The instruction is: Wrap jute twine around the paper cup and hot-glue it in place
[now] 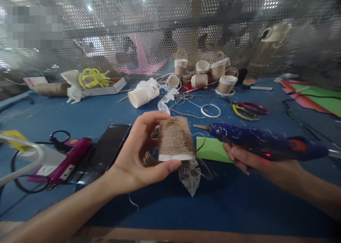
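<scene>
My left hand [144, 150] grips a paper cup wrapped in brown twine [176, 138], thumb at its white rim and fingers over the far end. The cup is turned upside down, with the rim towards the table. In my right hand [250, 156] is a blue hot glue gun [255, 138], a small red light glowing on its side. Its metal nozzle points left, close to the cup's right side but apart from it. Below the cup hang a piece of white lace [189, 179] and loose twine. A green paper [213, 149] lies behind the glue gun.
Several twine-wrapped little baskets [218, 70] stand at the back by the perforated metal screen. Scissors [247, 111] lie to the right, near coloured paper sheets [317, 95]. Stacked paper cups [142, 95] lie mid-table. At left are a phone [106, 149] and a purple power strip [64, 161] with cables.
</scene>
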### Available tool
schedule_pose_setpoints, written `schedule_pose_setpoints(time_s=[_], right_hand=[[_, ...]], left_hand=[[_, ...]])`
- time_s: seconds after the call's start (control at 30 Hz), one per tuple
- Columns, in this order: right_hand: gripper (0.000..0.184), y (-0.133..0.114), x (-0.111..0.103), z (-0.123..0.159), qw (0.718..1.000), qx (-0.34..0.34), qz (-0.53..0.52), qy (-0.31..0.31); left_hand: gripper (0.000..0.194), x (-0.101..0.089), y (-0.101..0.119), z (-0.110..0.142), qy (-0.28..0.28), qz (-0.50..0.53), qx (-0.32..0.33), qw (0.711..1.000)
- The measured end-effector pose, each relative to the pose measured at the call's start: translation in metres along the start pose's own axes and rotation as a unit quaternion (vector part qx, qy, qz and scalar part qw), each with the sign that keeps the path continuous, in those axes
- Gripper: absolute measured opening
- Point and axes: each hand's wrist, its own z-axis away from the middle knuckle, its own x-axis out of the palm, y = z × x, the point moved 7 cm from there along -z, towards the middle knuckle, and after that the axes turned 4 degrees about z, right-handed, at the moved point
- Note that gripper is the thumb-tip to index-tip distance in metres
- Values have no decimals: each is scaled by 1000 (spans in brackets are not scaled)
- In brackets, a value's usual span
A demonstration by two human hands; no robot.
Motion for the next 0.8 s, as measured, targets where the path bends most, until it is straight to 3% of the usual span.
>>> schedule_pose_setpoints(time_s=[0.27, 0.43, 0.67, 0.8], right_hand=[[36, 0, 6, -3, 994, 37, -92, -42], [31, 7, 8, -5, 988, 80, -133, 9], [28, -6, 6, -7, 992, 18, -100, 77], [21, -11, 10, -7, 986, 5, -151, 74]], left_hand=[[58, 1, 5, -1, -12, 13, 9, 1000], [52, 1, 1, -1, -24, -5, -20, 1000], [61, 5, -7, 1, -5, -9, -42, 999], [56, 9, -4, 1, 3, -32, -11, 999]])
